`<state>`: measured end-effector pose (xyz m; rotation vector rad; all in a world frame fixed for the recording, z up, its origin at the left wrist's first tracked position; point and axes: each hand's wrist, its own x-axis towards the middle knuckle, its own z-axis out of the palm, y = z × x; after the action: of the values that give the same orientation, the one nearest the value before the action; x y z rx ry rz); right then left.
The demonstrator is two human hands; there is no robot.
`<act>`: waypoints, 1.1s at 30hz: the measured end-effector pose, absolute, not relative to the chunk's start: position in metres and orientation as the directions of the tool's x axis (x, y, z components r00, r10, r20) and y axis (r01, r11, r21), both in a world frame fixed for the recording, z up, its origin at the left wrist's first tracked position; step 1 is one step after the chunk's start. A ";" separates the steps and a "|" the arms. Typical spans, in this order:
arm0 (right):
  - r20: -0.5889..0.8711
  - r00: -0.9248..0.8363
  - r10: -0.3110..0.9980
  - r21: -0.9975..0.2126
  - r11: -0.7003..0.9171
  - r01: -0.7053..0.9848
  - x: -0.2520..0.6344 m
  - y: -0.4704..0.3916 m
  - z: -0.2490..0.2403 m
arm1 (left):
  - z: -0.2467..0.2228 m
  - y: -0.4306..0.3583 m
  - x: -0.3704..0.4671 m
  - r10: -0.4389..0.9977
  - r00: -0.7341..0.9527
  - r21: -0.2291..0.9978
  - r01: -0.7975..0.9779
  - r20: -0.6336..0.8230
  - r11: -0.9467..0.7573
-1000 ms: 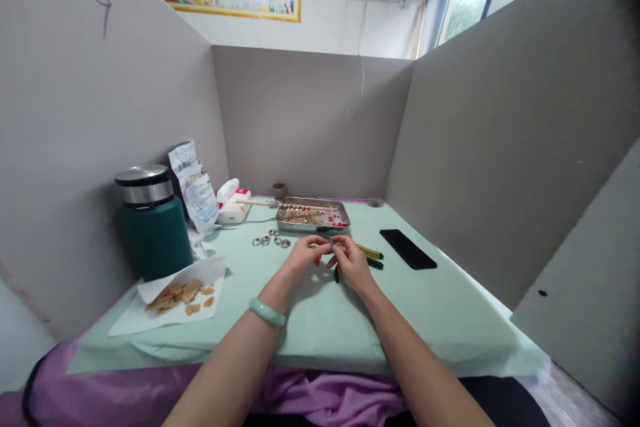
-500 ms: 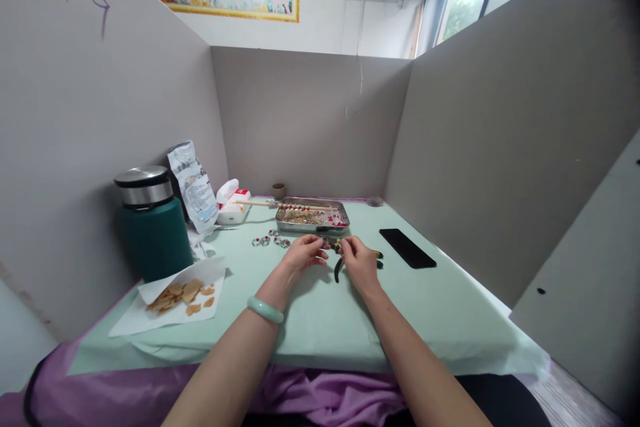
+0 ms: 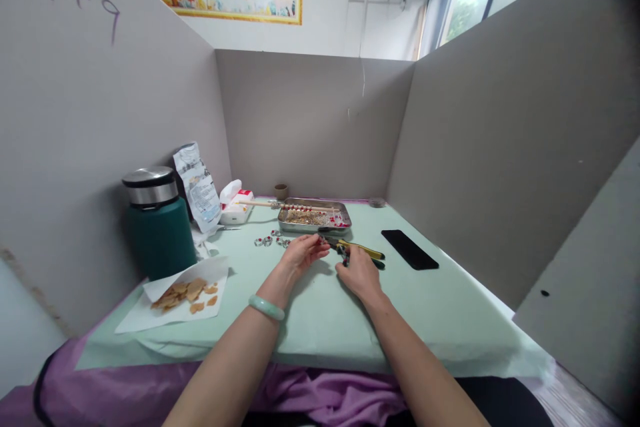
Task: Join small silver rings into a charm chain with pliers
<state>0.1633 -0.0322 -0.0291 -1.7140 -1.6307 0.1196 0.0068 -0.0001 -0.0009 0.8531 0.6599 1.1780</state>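
Observation:
My left hand (image 3: 306,255) is at the middle of the table, thumb and fingertips pinched on a small silver ring (image 3: 321,239) with a red bead, partly covered by the fingers. Just to its right, my right hand (image 3: 361,272) is closed around dark-handled pliers (image 3: 344,255), which the fingers mostly hide. Behind that hand shows a yellow-and-black handled tool (image 3: 371,251) that looks like another pair of pliers. Several silver rings (image 3: 267,240) with red beads lie left of my left hand.
A metal tray (image 3: 314,229) of gold and red beads stands behind the hands, with a wooden stick (image 3: 260,203) bearing rings across it. A black phone (image 3: 409,250) lies right. At left are a green flask (image 3: 161,237), a tissue pack (image 3: 236,212) and crisps (image 3: 183,295) on paper.
My right hand has shifted from a fingertip hold to a grip around the pliers, whose dark handle was hanging free below. The left hand keeps its pinch on the ring.

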 end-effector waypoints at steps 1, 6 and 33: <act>0.418 0.213 0.883 -0.671 0.142 0.728 0.164 -0.030 -0.028 | -0.001 0.000 0.007 0.965 0.263 0.847 -0.512 -0.006 0.145; 0.148 0.182 0.972 -0.871 0.215 -0.442 0.174 -0.024 -0.014 | 0.000 0.000 0.007 0.967 0.256 0.848 -0.516 0.016 0.122; 0.110 -0.212 0.971 -0.994 0.105 -0.034 0.159 -0.040 -0.012 | -0.001 0.002 0.006 0.939 0.113 0.914 -0.293 0.325 -0.281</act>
<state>0.1588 -0.0401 -0.0116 -1.0021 -1.3968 1.2923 0.0055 0.0019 -0.0013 1.2874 0.7219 1.4249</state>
